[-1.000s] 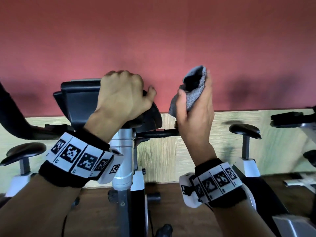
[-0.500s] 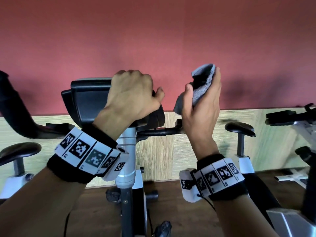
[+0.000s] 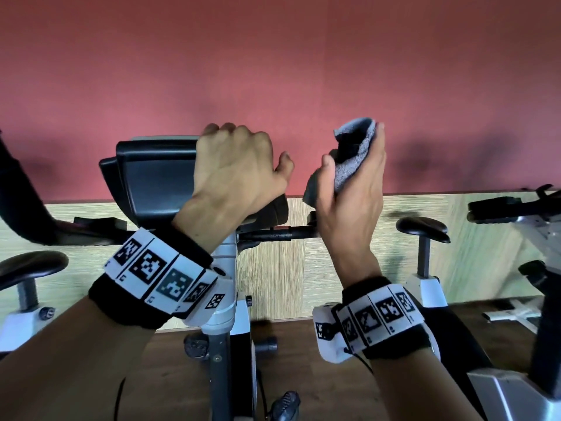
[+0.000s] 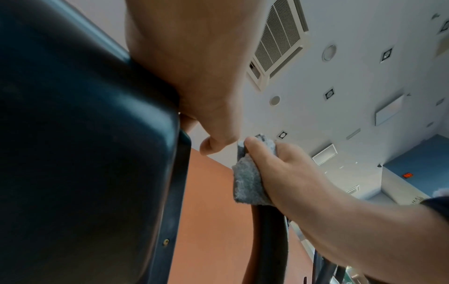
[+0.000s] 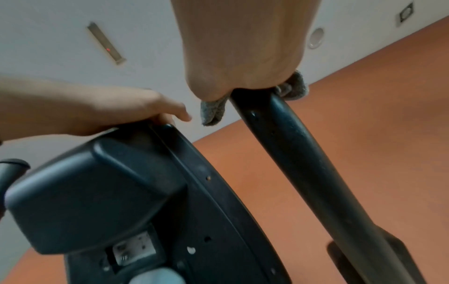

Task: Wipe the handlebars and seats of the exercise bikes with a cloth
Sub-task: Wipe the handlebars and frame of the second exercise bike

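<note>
The right hand (image 3: 352, 189) wraps the cloth (image 3: 353, 161) around the upright handlebar (image 5: 298, 153); the left hand (image 3: 236, 168) grips the console (image 3: 151, 183) top.

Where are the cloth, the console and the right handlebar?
cloth (image 3: 353, 165): head view, grey fold against the right palm.
console (image 3: 154, 183): head view, middle of the dark screen.
right handlebar (image 5: 298, 153): right wrist view, black bar below the cloth.

Grey cloth, black bike parts, red wall

A grey, fuzzy cloth (image 3: 353, 159) is seen right of centre; the console (image 3: 151, 183) and handlebar (image 5: 303, 163) are black, the post (image 3: 223, 299) silver. White wristbands (image 3: 158, 278) are printed with black square codes. Red wall (image 3: 273, 71) fills the upper frame, pale striped wood panelling (image 3: 273, 268) below.
</note>
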The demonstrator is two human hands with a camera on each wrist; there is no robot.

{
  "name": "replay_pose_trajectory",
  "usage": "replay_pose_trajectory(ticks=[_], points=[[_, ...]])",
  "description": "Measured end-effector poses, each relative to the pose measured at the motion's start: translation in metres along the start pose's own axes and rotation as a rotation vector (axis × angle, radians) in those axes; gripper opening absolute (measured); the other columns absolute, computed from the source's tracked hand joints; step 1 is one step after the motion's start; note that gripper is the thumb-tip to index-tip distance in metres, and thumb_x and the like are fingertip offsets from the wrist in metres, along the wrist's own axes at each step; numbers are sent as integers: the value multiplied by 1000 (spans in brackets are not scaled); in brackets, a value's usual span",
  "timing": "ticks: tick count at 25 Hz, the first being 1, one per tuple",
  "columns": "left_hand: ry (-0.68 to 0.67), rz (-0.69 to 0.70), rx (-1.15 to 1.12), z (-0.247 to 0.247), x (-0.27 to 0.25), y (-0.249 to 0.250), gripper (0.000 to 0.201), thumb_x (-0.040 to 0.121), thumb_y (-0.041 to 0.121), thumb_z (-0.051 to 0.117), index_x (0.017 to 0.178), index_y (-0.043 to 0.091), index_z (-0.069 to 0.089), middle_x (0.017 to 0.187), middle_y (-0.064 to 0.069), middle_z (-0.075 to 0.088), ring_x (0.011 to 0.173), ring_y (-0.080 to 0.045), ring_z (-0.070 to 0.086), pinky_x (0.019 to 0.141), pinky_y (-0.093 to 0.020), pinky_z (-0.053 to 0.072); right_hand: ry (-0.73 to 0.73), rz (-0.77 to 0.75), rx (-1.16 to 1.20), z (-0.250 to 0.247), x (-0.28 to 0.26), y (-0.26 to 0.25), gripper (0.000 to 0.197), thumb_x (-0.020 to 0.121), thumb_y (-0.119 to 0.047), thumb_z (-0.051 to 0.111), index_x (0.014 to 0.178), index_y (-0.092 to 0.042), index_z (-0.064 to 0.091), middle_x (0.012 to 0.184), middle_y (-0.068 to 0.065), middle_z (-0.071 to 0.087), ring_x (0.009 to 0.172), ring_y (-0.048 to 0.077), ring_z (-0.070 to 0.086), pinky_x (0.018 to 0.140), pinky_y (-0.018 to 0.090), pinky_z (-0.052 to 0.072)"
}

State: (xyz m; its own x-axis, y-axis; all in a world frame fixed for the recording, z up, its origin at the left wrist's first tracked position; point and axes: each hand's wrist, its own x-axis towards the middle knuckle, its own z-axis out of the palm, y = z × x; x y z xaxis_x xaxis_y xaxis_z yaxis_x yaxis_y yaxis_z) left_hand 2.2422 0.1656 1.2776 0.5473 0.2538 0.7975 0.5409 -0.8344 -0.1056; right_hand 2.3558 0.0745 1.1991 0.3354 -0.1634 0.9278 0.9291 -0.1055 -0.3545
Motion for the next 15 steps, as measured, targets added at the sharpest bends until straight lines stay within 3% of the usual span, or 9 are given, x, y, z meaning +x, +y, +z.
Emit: replay_pose_trajectory(ticks=[2, 3, 5, 6, 8, 12, 15], points=[[-17, 7, 13, -1, 1, -1, 49, 101, 54, 40, 74, 14, 50, 71, -9, 49, 76, -25, 40, 75, -36, 29, -33, 21, 3, 0, -11, 12, 73, 102, -36, 54, 151, 11, 30, 142, 25, 51, 131, 27, 48, 110, 7, 30], [-30, 6, 24, -1, 1, -1, 50, 101, 54, 39, 72, 14, 47, 66, -6, 42, 74, -25, 41, 74, -35, 29, -83, 51, 7, 0, -22, 22, 74, 101, -40, 52, 152, 8, 29, 142, 23, 51, 130, 30, 51, 112, 20, 39], [-36, 4, 29, 0, 0, -1, 51, 100, 55, 39, 71, 14, 48, 62, -5, 37, 73, -25, 42, 73, -35, 30, -175, 105, 29, -4, -46, 39, 72, 99, -42, 52, 151, 3, 31, 139, 18, 54, 127, 33, 55, 104, 46, 50], [-25, 4, 31, 2, 1, -1, 51, 100, 54, 39, 72, 14, 51, 64, -5, 39, 74, -26, 42, 73, -35, 29, -194, 105, 36, -4, -52, 47, 70, 97, -41, 52, 148, 3, 34, 136, 17, 55, 125, 33, 56, 98, 49, 50], [-9, 9, 46, 5, 2, -2, 52, 100, 54, 39, 75, 12, 59, 69, -7, 45, 74, -26, 43, 73, -35, 29, -212, 106, 62, -3, -54, 55, 67, 95, -39, 55, 144, 3, 38, 131, 15, 57, 119, 30, 59, 95, 45, 51], [73, 41, 79, 14, 0, -9, 57, 99, 54, 40, 85, 9, 72, 80, -10, 61, 77, -26, 44, 72, -35, 30, -214, 123, 161, -8, -44, 61, 64, 85, -39, 63, 135, -3, 47, 105, -7, 68, 93, 6, 65, 81, 8, 45], [133, 90, 21, 23, -1, -11, 55, 95, 51, 39, 88, 11, 77, 95, -10, 71, 90, -32, 58, 81, -39, 39, -276, 135, 232, -10, -36, 69, 58, 81, -35, 70, 125, -3, 51, 86, -22, 63, 78, -9, 62, 71, 3, 42]])
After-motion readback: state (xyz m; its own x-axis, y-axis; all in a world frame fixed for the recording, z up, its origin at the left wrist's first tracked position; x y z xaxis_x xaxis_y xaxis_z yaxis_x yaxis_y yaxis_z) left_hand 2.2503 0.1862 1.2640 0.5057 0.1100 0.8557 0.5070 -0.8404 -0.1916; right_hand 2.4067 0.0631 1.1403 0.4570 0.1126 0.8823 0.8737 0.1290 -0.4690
